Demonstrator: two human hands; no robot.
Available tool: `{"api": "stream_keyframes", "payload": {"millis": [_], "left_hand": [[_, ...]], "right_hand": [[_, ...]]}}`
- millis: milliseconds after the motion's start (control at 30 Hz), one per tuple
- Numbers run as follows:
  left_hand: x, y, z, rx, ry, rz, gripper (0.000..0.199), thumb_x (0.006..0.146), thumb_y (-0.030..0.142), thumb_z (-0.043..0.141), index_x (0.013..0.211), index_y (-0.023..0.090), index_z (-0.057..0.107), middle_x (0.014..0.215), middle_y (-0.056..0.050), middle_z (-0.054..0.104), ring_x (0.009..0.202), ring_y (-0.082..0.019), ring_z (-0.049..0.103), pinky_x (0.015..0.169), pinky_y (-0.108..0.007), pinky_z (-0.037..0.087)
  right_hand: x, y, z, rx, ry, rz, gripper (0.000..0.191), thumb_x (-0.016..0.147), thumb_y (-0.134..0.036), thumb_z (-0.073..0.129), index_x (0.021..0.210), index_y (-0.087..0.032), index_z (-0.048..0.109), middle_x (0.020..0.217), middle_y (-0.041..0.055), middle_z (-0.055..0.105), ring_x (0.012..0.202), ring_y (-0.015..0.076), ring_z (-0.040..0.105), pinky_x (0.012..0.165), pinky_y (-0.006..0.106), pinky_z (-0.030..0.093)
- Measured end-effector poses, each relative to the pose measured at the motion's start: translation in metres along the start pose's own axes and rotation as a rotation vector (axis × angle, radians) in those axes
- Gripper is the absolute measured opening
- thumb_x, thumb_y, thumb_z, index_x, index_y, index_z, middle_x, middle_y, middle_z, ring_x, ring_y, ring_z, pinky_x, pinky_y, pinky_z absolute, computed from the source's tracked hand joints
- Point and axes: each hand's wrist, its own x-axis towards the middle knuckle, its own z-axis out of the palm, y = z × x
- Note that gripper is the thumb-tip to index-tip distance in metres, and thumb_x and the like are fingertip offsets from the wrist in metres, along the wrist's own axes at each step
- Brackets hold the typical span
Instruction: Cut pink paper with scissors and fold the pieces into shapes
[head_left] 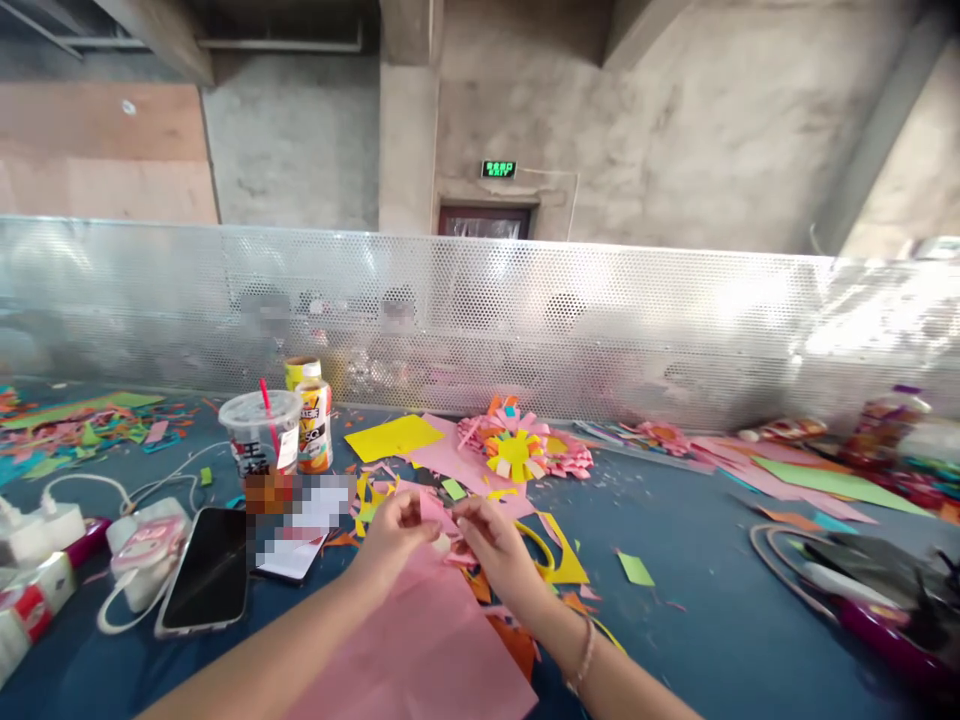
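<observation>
Between my two hands is a small piece of pink paper [433, 512]. My left hand [394, 535] pinches its left side, and my right hand [491, 535] grips its right side with bent fingers. Below them a large pink sheet [420, 640] spreads toward the front edge of the view. Whether the small piece is joined to that sheet, I cannot tell. Just beyond my hands lies a layered paper flower [519, 452] with a yellow centre and pink and orange petals. Yellow paper [562, 550] and orange scraps [514, 640] lie beside and under my right hand.
On the left are a lidded drink cup [259, 430] with a red straw, a bottle [313, 420], a black-screened phone [206, 570] and a white charger [148, 550]. Colored sheets [840, 480] and a cable [772, 565] lie to the right. A perforated metal partition [637, 330] runs along the back.
</observation>
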Motion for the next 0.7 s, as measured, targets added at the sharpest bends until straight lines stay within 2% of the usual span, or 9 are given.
{"api": "stream_keyframes", "payload": {"millis": [167,300,400,533,700], "left_hand": [[-0.003,0.003,0.002,0.064,0.007,-0.031,0.010,0.060,0.023,0.063,0.059,0.015,0.056,0.056,0.001,0.052,0.058,-0.011,0.048,0.059,-0.024,0.039],[-0.005,0.007,0.003,0.035,0.013,-0.028,0.022,0.060,0.025,0.063,0.050,0.015,0.047,0.049,0.005,0.041,0.051,-0.009,0.041,0.056,-0.022,0.039],[-0.005,0.007,0.002,0.045,0.009,-0.028,0.029,0.060,0.028,0.063,0.048,0.015,0.040,0.048,0.005,0.036,0.049,-0.008,0.039,0.053,-0.021,0.038],[-0.003,0.007,0.000,0.140,0.000,-0.013,0.026,0.059,0.028,0.064,0.050,0.014,0.044,0.048,0.005,0.041,0.050,-0.007,0.041,0.051,-0.020,0.035],[-0.001,0.001,-0.002,-0.007,-0.047,-0.057,0.022,0.060,0.029,0.064,0.059,0.014,0.049,0.059,0.002,0.053,0.060,-0.011,0.054,0.062,-0.025,0.045]], "right_hand": [[0.001,-0.004,0.001,0.002,0.001,0.027,0.015,0.076,-0.037,0.050,0.081,-0.023,0.051,0.075,0.0002,0.050,0.060,0.0116,0.052,0.056,0.027,0.050],[0.000,-0.011,0.001,-0.013,0.009,0.043,0.016,0.074,-0.036,0.053,0.077,-0.020,0.053,0.071,-0.0006,0.051,0.060,0.0107,0.052,0.057,0.026,0.050],[0.001,-0.013,0.001,0.032,-0.056,0.112,0.020,0.073,-0.037,0.054,0.077,-0.018,0.052,0.069,-0.0008,0.052,0.059,0.0099,0.053,0.055,0.025,0.049],[0.002,-0.010,0.003,0.064,-0.134,0.132,0.027,0.069,-0.040,0.059,0.079,-0.017,0.048,0.063,-0.0027,0.052,0.054,0.0101,0.056,0.050,0.023,0.047],[0.008,-0.001,-0.001,0.014,-0.056,0.079,0.023,0.069,-0.036,0.059,0.076,-0.016,0.049,0.059,-0.0041,0.052,0.051,0.0084,0.054,0.051,0.023,0.045]]}}
